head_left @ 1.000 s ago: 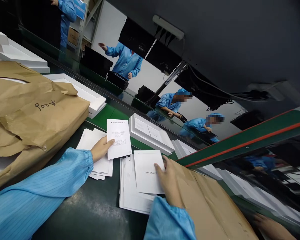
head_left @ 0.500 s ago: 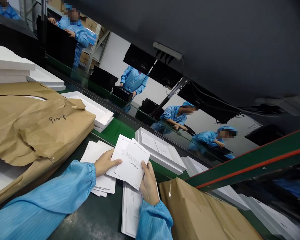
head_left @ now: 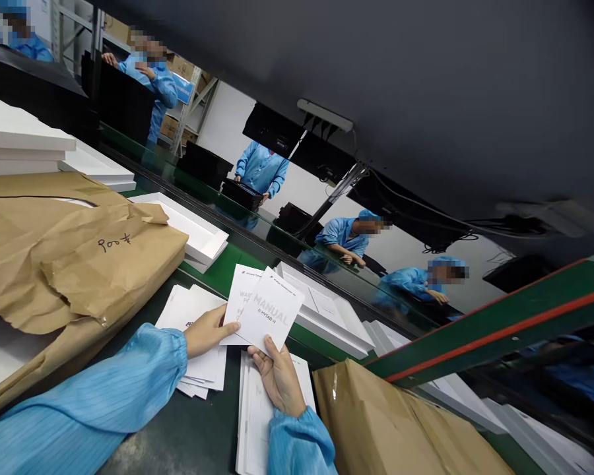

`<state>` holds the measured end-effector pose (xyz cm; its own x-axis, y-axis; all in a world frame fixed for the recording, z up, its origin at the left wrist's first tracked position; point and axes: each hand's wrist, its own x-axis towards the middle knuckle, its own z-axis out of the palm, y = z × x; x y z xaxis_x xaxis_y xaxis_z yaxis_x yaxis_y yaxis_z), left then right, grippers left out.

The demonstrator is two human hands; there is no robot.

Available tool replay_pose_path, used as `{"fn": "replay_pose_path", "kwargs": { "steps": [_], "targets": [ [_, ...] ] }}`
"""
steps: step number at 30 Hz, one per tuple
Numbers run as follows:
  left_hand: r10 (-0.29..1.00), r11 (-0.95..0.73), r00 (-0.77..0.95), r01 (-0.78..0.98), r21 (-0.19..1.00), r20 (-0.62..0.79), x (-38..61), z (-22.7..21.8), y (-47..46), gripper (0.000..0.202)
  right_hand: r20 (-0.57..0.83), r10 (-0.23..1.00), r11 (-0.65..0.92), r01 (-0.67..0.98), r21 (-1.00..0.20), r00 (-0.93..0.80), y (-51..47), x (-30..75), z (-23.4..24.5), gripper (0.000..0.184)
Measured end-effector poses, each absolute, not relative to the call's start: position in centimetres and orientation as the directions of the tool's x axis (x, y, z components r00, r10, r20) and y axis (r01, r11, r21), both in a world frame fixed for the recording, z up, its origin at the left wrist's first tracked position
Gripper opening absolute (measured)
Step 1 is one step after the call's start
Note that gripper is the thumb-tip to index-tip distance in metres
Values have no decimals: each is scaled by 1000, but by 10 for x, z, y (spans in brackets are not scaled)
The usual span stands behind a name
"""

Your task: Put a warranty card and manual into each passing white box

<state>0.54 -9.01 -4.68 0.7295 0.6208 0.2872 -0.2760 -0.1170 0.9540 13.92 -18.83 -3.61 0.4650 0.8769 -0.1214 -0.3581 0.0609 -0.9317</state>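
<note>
1. We see a pale wall (head_left: pixel 228 125) in the background.
2. Toward the upper left, we find a metal shelving rack (head_left: pixel 185 115) with cardboard boxes (head_left: pixel 169 126) and a blue sign (head_left: pixel 183 90).
3. Above us spreads a dark overhead panel (head_left: pixel 426 99), a light power strip (head_left: pixel 325 115) along it.
4. At right we have a green beam (head_left: pixel 499 320), striped red.
5. Below us lies a dark green tabletop (head_left: pixel 188 429), scuffed near the bottom.

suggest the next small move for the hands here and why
Perhaps square up the manual and the white leaflet: they overlap askew, the left hand grips the leaflet, and the right hand is at the manual's lower edge.
</note>
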Motion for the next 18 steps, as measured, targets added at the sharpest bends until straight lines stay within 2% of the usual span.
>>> {"fn": "replay_pose_path", "kwargs": {
  "steps": [4,13,18],
  "targets": [
    [624,-170,749,-149,974,224,5,-50,-92,36,-99,890,65,-339,-939,445,-189,140,-37,37],
    [672,-153,697,-199,968,250,6,-50,-91,41,-38,930,45,-216,-975,365,-188,137,-39,24],
    [671,-170,696,-192,967,256,7,-52,-90,40,-33,924,48,-201,-978,382,-188,137,-42,26]
  ]
}}
